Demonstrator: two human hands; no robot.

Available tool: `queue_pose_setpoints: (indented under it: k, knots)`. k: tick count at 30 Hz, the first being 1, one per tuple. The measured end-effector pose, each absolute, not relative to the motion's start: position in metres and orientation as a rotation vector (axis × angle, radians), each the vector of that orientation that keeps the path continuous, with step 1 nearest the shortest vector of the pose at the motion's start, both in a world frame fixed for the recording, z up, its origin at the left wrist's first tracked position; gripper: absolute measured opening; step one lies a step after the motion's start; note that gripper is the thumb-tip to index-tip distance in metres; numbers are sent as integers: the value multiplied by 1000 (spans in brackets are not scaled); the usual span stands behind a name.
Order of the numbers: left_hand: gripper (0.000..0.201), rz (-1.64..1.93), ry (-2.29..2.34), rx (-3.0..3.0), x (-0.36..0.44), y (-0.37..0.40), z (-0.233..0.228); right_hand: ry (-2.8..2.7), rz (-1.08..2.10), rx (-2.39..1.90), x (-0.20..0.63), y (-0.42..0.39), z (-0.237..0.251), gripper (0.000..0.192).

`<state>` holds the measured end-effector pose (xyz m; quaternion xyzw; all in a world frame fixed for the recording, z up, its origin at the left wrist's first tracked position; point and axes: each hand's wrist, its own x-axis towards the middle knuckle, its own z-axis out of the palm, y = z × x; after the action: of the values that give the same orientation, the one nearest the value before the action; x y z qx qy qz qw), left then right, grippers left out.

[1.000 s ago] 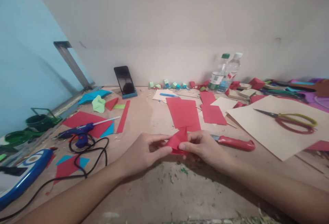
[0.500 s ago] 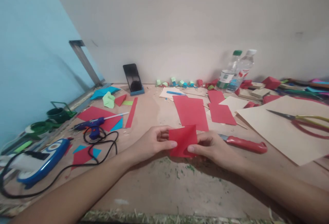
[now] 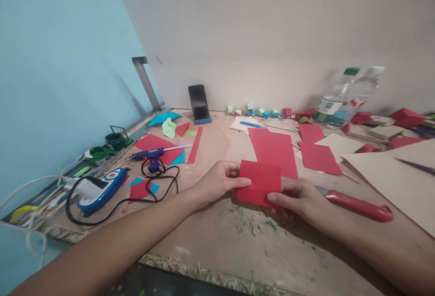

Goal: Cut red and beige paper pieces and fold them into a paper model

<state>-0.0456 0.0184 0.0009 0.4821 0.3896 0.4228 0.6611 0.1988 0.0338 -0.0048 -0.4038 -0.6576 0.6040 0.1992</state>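
Note:
A small red square of paper is held up above the table, its broad face toward me. My left hand grips its left edge, thumb flat on the front and fingers behind. At the lower right corner, my right hand pinches the same paper with the thumb in front; its other fingers are partly hidden behind. Just beyond them on the table lies a larger red paper sheet. A knife with a red handle rests beside my right hand.
To the left are a blue glue gun with a black cord and a blue-and-white device. A phone stands on a holder at the back. Two plastic bottles, tan sheets and scissors are on the right.
The red paper's centre crease and bend showed before; now its face looks flatter. My view has turned left, so things appear shifted right. Both hands keep hold of the paper.

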Motion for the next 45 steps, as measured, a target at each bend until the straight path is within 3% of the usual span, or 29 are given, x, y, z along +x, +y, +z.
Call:
queue_pose_setpoints:
  k: [6, 14, 16, 20, 25, 29, 32, 38, 45]
  knots:
    - [41, 933, 878, 1114, -44, 15, -2, -1808, 1708, -1141, 195, 28, 4, 41]
    - [43, 963, 909, 1101, -42, 14, 2, -1884, 1620, -1151, 195, 28, 6, 49]
    - [45, 1012, 952, 1108, -42, 15, 3, -1955, 1445, -1222, 196, 30, 9, 56]
    - [45, 1148, 1042, 1089, -45, 21, 3, -2207, 705, -1396, 185, 62, 29, 59]
    - [41, 1276, 1121, 1073, -53, 27, 5, -2444, 306, -1366, 138, 153, 48, 22]
    - [40, 1334, 1146, 1081, -58, 32, 7, -2626, 107, -1444, 99, 205, 40, 39]
    - [35, 1347, 1141, 1085, -60, 36, 5, -2700, -9, -1497, 81, 219, 28, 41]
    - [33, 1314, 1149, 1099, -63, 38, -3, -2676, -100, -1530, 70, 227, 17, 42]
    - [25, 1346, 1174, 1134, -63, 42, -5, -2397, 101, -1661, 71, 236, 18, 38]
